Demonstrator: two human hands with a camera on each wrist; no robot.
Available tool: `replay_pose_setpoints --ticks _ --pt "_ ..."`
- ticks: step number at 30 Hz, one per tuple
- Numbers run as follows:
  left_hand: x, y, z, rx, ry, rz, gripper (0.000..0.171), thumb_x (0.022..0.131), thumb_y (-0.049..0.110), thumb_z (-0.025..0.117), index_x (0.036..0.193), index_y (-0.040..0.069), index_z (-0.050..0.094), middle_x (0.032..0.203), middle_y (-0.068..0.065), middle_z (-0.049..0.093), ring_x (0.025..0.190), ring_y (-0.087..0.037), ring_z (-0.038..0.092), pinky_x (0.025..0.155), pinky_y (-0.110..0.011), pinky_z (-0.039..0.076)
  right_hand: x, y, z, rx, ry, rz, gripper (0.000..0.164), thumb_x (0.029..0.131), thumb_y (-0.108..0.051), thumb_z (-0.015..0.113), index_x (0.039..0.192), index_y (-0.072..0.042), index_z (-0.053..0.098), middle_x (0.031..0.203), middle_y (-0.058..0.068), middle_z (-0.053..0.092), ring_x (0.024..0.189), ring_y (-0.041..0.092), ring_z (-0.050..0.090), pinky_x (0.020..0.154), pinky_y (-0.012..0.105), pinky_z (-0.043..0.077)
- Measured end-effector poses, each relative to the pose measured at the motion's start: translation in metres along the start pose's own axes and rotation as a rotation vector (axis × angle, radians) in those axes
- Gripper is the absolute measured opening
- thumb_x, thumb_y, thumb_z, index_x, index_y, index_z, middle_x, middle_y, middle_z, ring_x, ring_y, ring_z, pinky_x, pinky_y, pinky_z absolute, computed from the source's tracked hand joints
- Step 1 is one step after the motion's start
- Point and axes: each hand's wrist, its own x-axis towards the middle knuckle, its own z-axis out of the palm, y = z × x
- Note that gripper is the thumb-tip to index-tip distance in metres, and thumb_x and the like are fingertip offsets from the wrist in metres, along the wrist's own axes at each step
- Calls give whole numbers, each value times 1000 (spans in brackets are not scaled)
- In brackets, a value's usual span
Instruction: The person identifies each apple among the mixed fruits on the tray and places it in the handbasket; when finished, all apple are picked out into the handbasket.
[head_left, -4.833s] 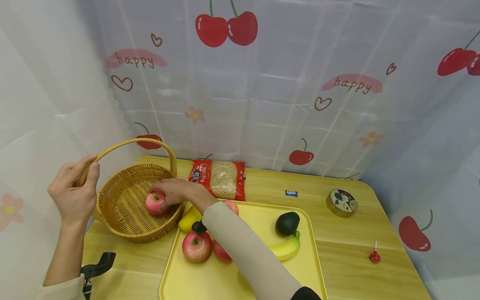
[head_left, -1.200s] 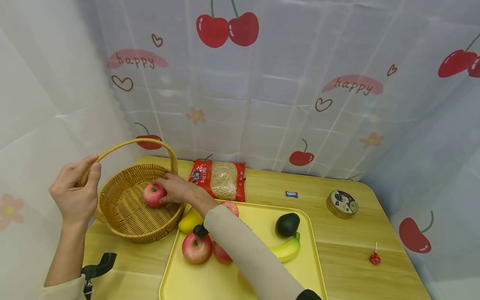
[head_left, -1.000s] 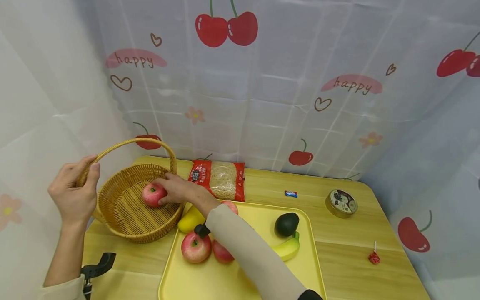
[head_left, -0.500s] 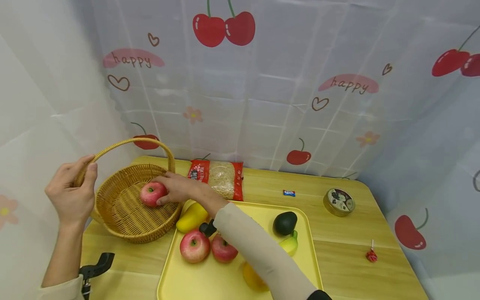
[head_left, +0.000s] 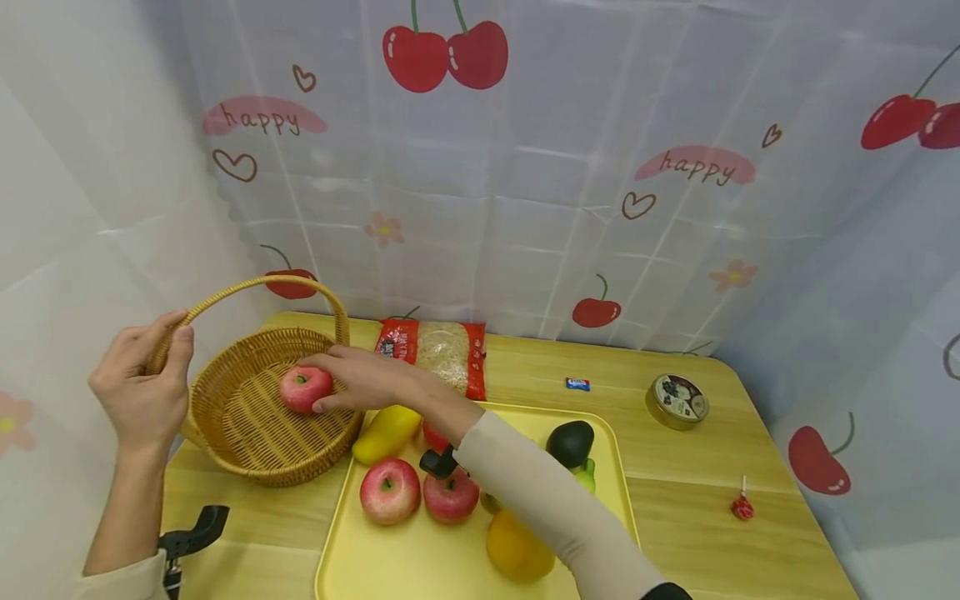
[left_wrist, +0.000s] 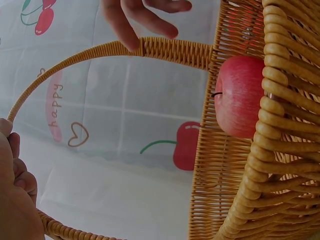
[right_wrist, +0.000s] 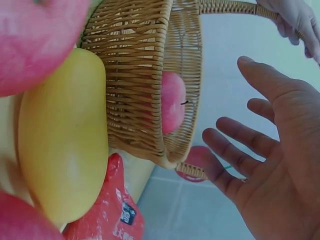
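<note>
My left hand point(head_left: 146, 383) holds the arched handle point(head_left: 251, 285) of a wicker basket point(head_left: 281, 475), its fingers curled round it. A red apple point(head_left: 306, 390) sits inside the basket, toward its right side. My right hand point(head_left: 375, 383) hovers over the basket's right rim; in the right wrist view this hand point(right_wrist: 280, 145) has spread fingers and sits apart from the apple point(right_wrist: 173, 102). The left wrist view shows the apple point(left_wrist: 241, 96) resting in the basket, with right-hand fingertips point(left_wrist: 150, 22) near the handle.
A yellow tray point(head_left: 420, 567) beside the basket bears several fruits: apples point(head_left: 390, 490), a mango point(head_left: 386, 435), an orange point(head_left: 519, 546) and an avocado point(head_left: 570, 443). Behind stands a red-edged bag point(head_left: 444, 357). To the right lie a small blue packet point(head_left: 577, 384), a round tin point(head_left: 677, 402) and a lollipop point(head_left: 742, 507).
My right hand has let go of the apple and lifted off it, the forearm shifting right so more tray fruit shows. The apple stays in the basket; my left hand still grips the handle.
</note>
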Motion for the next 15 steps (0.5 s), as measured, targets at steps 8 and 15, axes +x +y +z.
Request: replay_pose_setpoints --ticks 8,15 --pt "1 -1 0 -2 2 4 14 87 -3 72 97 -11 76 81 17 63 66 0 45 62 -11 32 -27 -1 -5 -48 28 -78 69 98 -51 59 158 -27 34 141 -1 51 123 9 50 106 24 40" --pt "0 -1 0 6 2 3 14 86 -3 72 97 -11 76 82 18 63 69 2 49 63 -11 35 -48 0 -9 -38 39 -90 68 99 -52 56 158 -30 32 147 -2 47 131 11 46 110 27 38"
